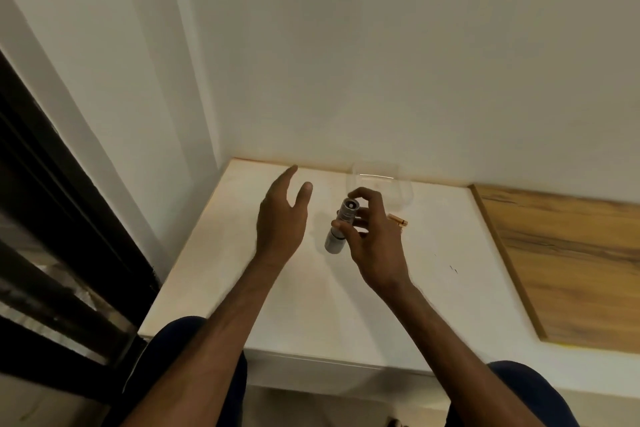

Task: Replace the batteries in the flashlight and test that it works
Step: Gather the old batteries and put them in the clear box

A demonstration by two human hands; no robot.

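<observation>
My right hand grips a small silver flashlight, tilted, with its ridged end facing up towards me over the white table. The fingers wrap its upper half; its lower end hangs just above the tabletop. My left hand hovers to the left of the flashlight, fingers spread, holding nothing and not touching it. A small gold-coloured cylinder, perhaps a battery, lies on the table just behind my right hand, partly hidden by it.
A clear plastic container stands at the back of the table against the white wall. A wooden board adjoins the table on the right. A dark window frame is at the left. My knees show below the table's front edge.
</observation>
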